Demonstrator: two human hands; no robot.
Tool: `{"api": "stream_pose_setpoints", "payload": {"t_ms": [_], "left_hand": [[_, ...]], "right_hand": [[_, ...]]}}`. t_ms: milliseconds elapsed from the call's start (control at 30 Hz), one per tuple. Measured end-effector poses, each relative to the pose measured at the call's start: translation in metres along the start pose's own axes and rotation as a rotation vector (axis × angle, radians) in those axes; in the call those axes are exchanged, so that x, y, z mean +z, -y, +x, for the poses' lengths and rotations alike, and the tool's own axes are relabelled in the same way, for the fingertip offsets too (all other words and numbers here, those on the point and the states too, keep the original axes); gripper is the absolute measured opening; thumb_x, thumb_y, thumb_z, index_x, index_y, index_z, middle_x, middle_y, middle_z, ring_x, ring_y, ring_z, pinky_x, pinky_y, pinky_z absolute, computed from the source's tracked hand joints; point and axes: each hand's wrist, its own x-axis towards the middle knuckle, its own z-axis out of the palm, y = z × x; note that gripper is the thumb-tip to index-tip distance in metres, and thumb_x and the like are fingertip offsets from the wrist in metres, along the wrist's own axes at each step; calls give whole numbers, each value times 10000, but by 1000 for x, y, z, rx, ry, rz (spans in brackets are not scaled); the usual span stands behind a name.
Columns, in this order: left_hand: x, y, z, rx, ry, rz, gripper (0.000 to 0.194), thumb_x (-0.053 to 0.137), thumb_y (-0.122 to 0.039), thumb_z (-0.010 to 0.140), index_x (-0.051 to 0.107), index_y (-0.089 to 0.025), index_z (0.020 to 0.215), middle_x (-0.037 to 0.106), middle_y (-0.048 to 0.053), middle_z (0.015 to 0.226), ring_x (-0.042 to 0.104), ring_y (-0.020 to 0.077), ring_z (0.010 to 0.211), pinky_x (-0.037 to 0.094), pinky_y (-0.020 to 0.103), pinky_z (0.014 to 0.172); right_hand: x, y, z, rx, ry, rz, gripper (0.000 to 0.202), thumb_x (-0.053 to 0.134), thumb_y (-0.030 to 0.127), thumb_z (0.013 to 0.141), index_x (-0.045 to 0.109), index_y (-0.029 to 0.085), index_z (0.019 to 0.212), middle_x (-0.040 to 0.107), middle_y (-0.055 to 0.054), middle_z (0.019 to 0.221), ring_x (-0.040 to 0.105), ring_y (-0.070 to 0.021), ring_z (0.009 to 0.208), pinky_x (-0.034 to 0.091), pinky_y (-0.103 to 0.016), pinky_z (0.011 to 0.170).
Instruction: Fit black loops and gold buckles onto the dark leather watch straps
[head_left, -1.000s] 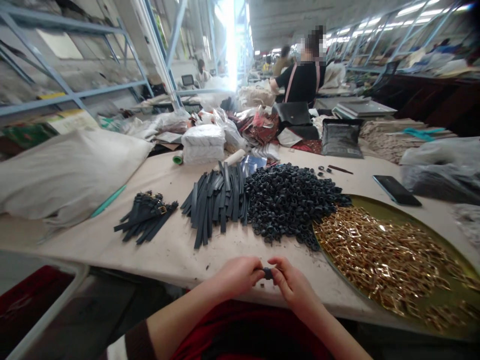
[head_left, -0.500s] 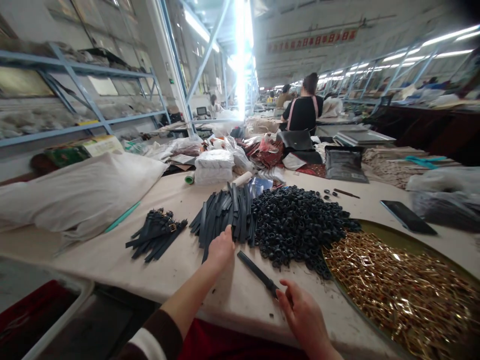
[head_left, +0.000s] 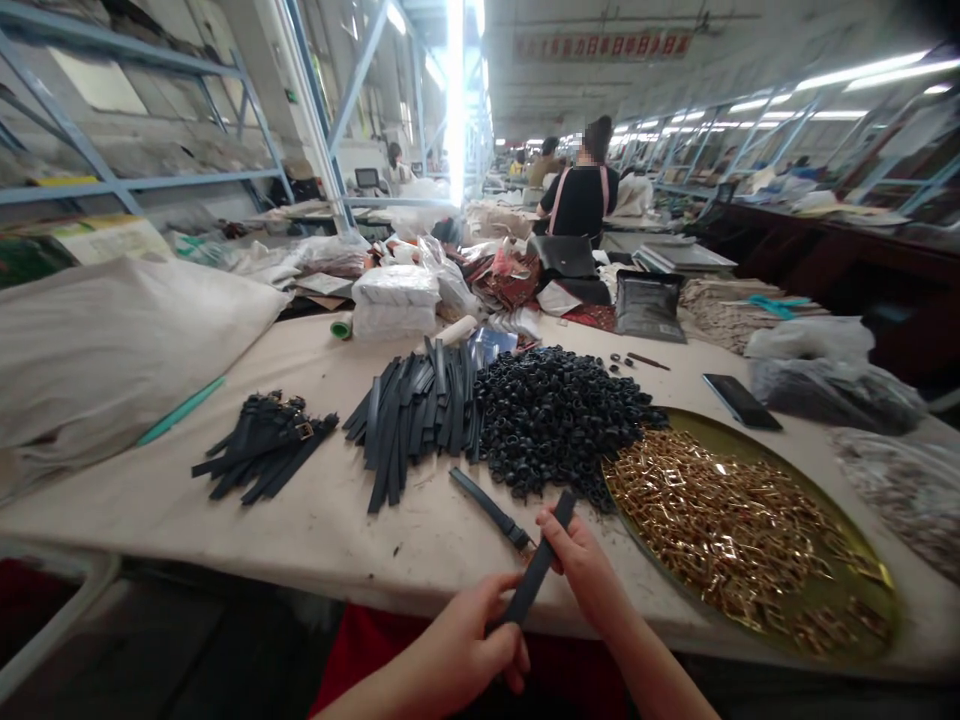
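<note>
Between my two hands a dark flat strap [head_left: 537,578] slants over the front edge of the table. My left hand [head_left: 480,640] is closed on its lower end, and my right hand [head_left: 579,555] pinches it near the upper end. Just behind lies a second strap with a buckle [head_left: 489,510], on the cloth. Further back is a pile of loose dark straps [head_left: 412,410], with a heap of small black loops [head_left: 559,420] beside it. To the right, a round gold-coloured tray [head_left: 874,610] holds many gold buckles [head_left: 727,530].
At the left lies a bundle of buckled straps [head_left: 262,445], near a teal strip [head_left: 180,410] and a large cloth-covered mound [head_left: 127,340]. A phone [head_left: 742,400] rests beyond the tray. Plastic-wrapped packs [head_left: 396,300] line the back; a person [head_left: 581,195] sits further off.
My left hand has come back from the strap pile with a strap, and both hands now hold it. My right hand has let go of the buckled strap, which stays on the table.
</note>
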Motion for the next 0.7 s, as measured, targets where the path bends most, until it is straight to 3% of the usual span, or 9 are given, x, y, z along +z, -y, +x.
{"api": "stream_pose_setpoints", "payload": {"t_ms": [100, 167, 267, 333, 400, 500, 567, 700], "left_hand": [[-3, -13, 20, -64, -80, -252, 301, 439, -260, 777, 460, -114, 1039, 563, -12, 629, 533, 72, 488, 367, 170, 468], [-6, -22, 28, -94, -145, -355, 250, 464, -259, 766, 479, -114, 969, 564, -6, 652, 527, 59, 492, 346, 151, 443], [-6, -28, 31, -142, -178, -434, 245, 495, -190, 725, 481, -117, 959, 586, 18, 713, 546, 68, 528, 353, 146, 434], [-5, -27, 30, -161, -189, -471, 263, 497, -157, 708, 480, -114, 968, 598, 38, 750, 565, 79, 564, 374, 149, 450], [-5, -25, 29, -170, -196, -499, 284, 500, -140, 698, 479, -112, 980, 605, 54, 781, 582, 92, 603, 398, 157, 472], [-7, -22, 28, -172, -196, -521, 298, 514, -140, 688, 484, -111, 984, 610, 69, 812, 599, 110, 642, 427, 171, 499], [-9, -21, 29, -169, -190, -531, 302, 523, -145, 682, 489, -114, 980, 611, 72, 822, 603, 114, 651, 433, 173, 505], [-10, -20, 31, -174, -169, -492, 333, 507, -135, 659, 492, -123, 991, 607, 50, 801, 581, 88, 590, 416, 162, 477]], "right_hand": [[-6, 0, 4, -86, 128, -177, 411, 388, 581, 776, 452, 176, 798, 372, 54, 550, 332, -83, 456, 272, -214, 427], [-18, 5, 12, -213, 40, -424, 390, 302, 520, 837, 486, 177, 853, 461, 18, 611, 426, -112, 522, 338, -234, 494], [-40, 16, 31, -378, -215, -1083, 234, 373, 338, 853, 541, 180, 894, 564, -53, 802, 532, -164, 700, 363, -267, 606], [-50, 20, 44, -402, -266, -1448, 162, 430, 249, 823, 568, 170, 858, 566, -83, 831, 544, -189, 711, 345, -281, 587], [-54, 19, 54, -406, -257, -1579, 144, 442, 217, 813, 575, 161, 805, 558, -93, 803, 542, -201, 690, 333, -289, 568], [-54, 16, 55, -450, -208, -1548, 159, 431, 218, 825, 566, 166, 758, 557, -87, 820, 538, -205, 754, 356, -297, 627], [-53, 13, 47, -487, -162, -1381, 154, 433, 225, 827, 553, 169, 748, 559, -72, 830, 530, -191, 792, 373, -297, 686], [-49, 7, 24, -314, -170, -620, 162, 511, 333, 787, 521, 178, 834, 551, -18, 749, 522, -140, 681, 413, -273, 637]]}}
